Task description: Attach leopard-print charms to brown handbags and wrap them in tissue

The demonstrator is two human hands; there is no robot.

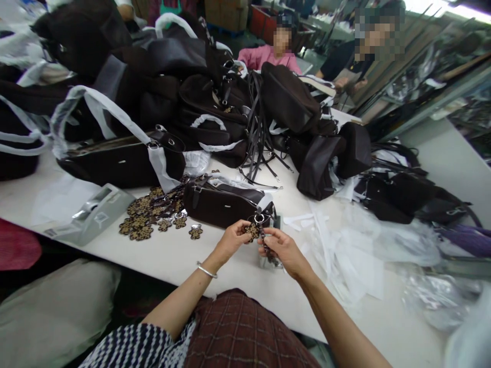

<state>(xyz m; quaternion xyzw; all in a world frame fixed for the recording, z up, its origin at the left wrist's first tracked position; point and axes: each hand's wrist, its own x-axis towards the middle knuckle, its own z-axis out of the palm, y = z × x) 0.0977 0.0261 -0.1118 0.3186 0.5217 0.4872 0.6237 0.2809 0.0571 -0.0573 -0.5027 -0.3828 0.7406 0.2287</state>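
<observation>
A dark brown handbag [218,203] lies on the table in front of me, its near right end close to my hands. My left hand [236,239] pinches a leopard-print, flower-shaped bag charm [252,232] beside the metal ring [259,218] at the bag's end. Just right of it, my right hand [282,248] has its fingers closed around a dark strap-like piece [264,244] hanging by the ring; its exact kind is partly hidden. More leopard-print charms [141,217] form a pile to the left of the bag, with a single one nearer me.
A larger handbag [123,158] with a wrapped handle stands behind the pile. Many dark bags are heaped at the back, with thin straps [257,128] hanging between them. A grey box-like holder [92,212] sits left; white wrapping sheets [337,255] lie right. Two people stand beyond.
</observation>
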